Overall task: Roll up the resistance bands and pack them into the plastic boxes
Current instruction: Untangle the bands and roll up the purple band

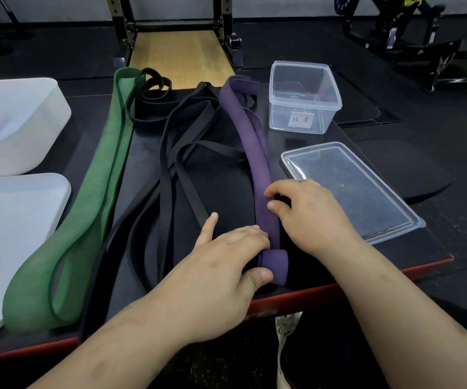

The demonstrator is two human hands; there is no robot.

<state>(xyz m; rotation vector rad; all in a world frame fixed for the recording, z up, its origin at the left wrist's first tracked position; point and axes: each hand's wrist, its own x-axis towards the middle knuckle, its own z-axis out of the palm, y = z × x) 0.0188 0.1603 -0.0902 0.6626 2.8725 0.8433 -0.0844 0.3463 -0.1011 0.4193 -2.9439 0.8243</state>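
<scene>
Left grip (pixel 221 265), right grip (pixel 308 211) — purple band (pixel 257 153)

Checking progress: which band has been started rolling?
The purple band: its near end is curled over at the left hand. The green band and black bands lie unrolled.

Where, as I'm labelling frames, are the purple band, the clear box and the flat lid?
purple band (pixel 250 141): head view, mid-length of strap.
clear box (pixel 280 119): head view, front wall.
flat lid (pixel 353 189): head view, its centre panel.
</scene>
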